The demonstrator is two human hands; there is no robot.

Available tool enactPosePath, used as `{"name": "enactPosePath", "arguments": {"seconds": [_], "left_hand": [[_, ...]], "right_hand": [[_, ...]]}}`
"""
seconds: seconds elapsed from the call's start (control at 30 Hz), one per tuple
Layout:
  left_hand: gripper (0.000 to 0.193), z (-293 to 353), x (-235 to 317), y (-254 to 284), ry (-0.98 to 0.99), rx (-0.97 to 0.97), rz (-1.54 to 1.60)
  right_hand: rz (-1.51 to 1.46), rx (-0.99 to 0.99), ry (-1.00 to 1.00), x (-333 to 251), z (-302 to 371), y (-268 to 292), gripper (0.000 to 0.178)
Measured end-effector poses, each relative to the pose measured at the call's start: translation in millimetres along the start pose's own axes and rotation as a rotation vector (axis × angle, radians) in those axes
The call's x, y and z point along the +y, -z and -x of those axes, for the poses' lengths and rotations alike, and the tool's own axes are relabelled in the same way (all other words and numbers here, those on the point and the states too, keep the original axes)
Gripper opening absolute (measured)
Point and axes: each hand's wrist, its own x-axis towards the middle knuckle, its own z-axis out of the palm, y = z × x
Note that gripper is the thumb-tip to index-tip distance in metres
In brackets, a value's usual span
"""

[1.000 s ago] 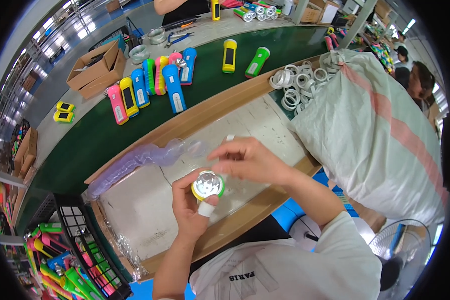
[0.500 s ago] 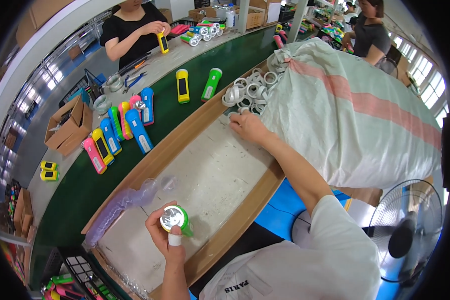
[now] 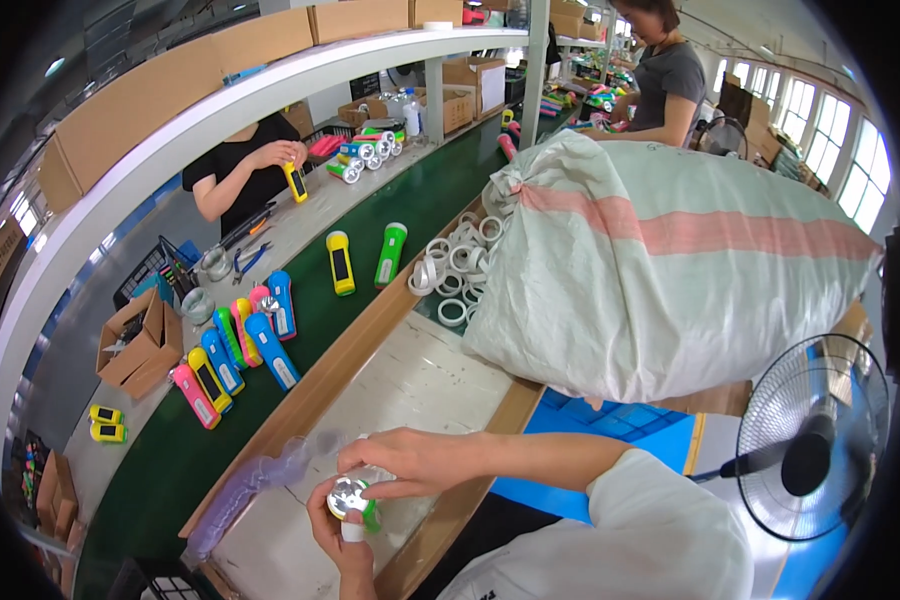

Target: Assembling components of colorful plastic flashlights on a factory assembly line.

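My left hand (image 3: 328,522) is closed around a green flashlight (image 3: 351,497), its shiny silver reflector facing up. A white wrap covers part of the left thumb. Over the flashlight's head bends my right hand (image 3: 402,462), fingers curled at its rim; whatever they hold is hidden or too small to name. Both hands are above a long tray with cardboard-brown sides (image 3: 315,398). Beside them, along the tray's left side, lies a curved row of clear, purple-tinted discs (image 3: 245,497). White rings (image 3: 452,268) are heaped at the tray's far end.
A big pale woven sack (image 3: 660,270) with a red stripe fills the right. Several flashlights (image 3: 272,350) lie on the green belt (image 3: 370,295). A fan (image 3: 808,455) stands at right. Across the belt a person (image 3: 250,170) holds a yellow flashlight; another stands farther back.
My right hand has come back from the white rings to the flashlight in my left hand. The view has tilted up, showing more of the shelf and the far room.
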Motion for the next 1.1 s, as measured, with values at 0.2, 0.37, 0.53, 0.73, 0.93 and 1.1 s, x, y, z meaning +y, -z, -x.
{"name": "enactPosePath", "arguments": {"seconds": [0.2,0.37,0.53,0.73,0.93,1.1], "left_hand": [[0.058,0,3,-6,-0.019,0.016,-0.007],[0.06,-5,-6,4,-0.038,0.042,0.018],[0.063,-12,-1,-6,0.031,-0.012,0.084],[0.063,-9,3,-5,0.019,-0.001,0.093],[0.062,1,-3,6,0.011,0.046,0.125],[0.057,-1,4,-1,0.019,0.04,0.094]], "right_hand": [[-0.927,0.503,-0.437,28,15,-71,0.018],[-1.272,0.646,-0.703,35,14,-97,0.018],[-1.293,0.629,-0.772,44,25,-93,0.013],[-1.04,0.555,-0.768,52,32,-108,0.016],[-0.606,0.339,-0.727,47,31,-118,0.017],[-0.893,0.391,-0.777,28,27,-80,0.021]]}}
